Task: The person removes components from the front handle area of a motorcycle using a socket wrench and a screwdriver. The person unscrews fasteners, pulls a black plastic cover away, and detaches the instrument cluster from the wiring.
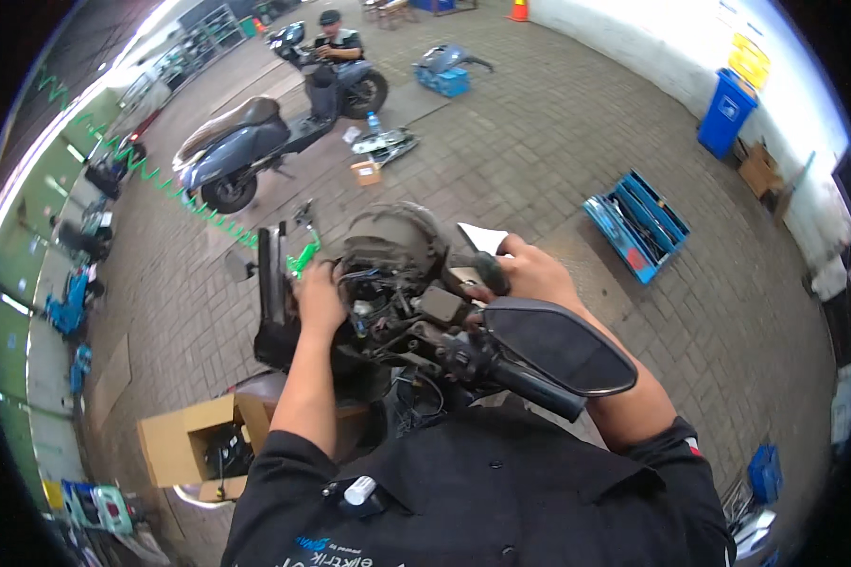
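Best to aim the green air gun (pixel 303 259), seemingly clasped in the left hand (pixel 321 299), gently over the wiring (pixel 373 304) between both hands; impossible to tell hold of right hand (pixel 539 278) beside white sheet (pixel 483 239).

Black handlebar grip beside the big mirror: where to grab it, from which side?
Likely best around the middle of the black handlebar grip, from the wearer's near side: it's a straight cylinder with its outer end sticking out free, while the mirror crowds its far side.
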Demonstrator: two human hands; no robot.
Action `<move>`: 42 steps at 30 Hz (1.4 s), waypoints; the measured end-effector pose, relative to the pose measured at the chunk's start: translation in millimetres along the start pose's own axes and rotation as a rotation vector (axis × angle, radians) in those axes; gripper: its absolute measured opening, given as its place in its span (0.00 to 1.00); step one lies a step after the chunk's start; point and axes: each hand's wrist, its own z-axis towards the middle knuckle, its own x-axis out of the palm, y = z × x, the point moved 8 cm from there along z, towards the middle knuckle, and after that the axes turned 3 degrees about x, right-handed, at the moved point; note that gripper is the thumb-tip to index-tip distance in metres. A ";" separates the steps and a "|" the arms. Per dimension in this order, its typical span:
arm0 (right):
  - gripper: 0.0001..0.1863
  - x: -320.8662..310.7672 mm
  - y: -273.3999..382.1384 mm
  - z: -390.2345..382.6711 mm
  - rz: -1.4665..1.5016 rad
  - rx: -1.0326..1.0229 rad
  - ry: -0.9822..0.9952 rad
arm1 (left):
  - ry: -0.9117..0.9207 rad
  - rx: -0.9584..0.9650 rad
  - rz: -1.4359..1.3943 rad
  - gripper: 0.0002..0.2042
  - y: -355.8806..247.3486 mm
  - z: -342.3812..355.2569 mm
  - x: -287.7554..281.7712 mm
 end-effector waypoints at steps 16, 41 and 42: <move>0.22 7.5 3.8 0.7 -0.019 0.080 0.081 | -0.015 -0.192 -0.196 0.16 25.6 -11.9 9.9; 0.22 10.1 1.3 2.5 -0.025 0.089 0.102 | 0.161 -0.040 -0.080 0.14 24.4 -12.1 25.8; 0.22 9.3 2.9 2.7 -0.025 0.085 0.103 | 0.137 -0.045 -0.105 0.14 25.9 -11.7 24.8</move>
